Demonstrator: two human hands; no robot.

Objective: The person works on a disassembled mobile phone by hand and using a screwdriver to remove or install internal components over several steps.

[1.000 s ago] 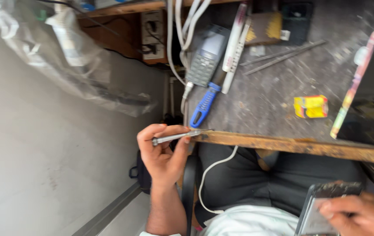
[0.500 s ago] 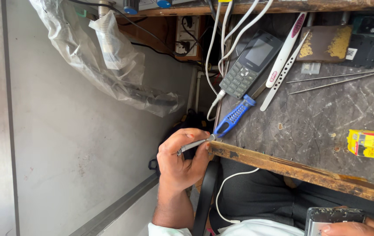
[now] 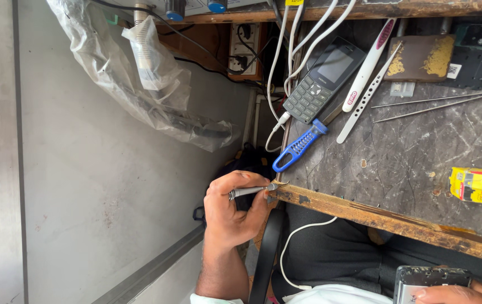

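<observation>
My left hand (image 3: pixel 234 217) grips a thin metal hand tool (image 3: pixel 250 191). Its tip rests on the corner of the worn wooden edge of the workbench (image 3: pixel 376 217). My right hand (image 3: pixel 458 294) is at the bottom right, mostly cut off by the frame, and holds a small grey opened device (image 3: pixel 429 278) above my lap. A blue-handled screwdriver (image 3: pixel 298 146) lies on the bench just beyond the tool's tip. Past it sits a dark keypad phone (image 3: pixel 322 79).
The dark bench top carries a white pen-like tool (image 3: pixel 367 65), thin metal rods (image 3: pixel 438 100), a brown pad (image 3: pixel 421 58), a yellow box (image 3: pixel 480 186) and white cables (image 3: pixel 294 42). A clear plastic bag (image 3: pixel 145 79) hangs left over the grey wall (image 3: pixel 83 197). A white cable (image 3: pixel 303 236) crosses my lap.
The view has swung, so the bench and my left hand sit further right and lower in the picture. The tool's tip stays at the bench corner. More of my right hand shows.
</observation>
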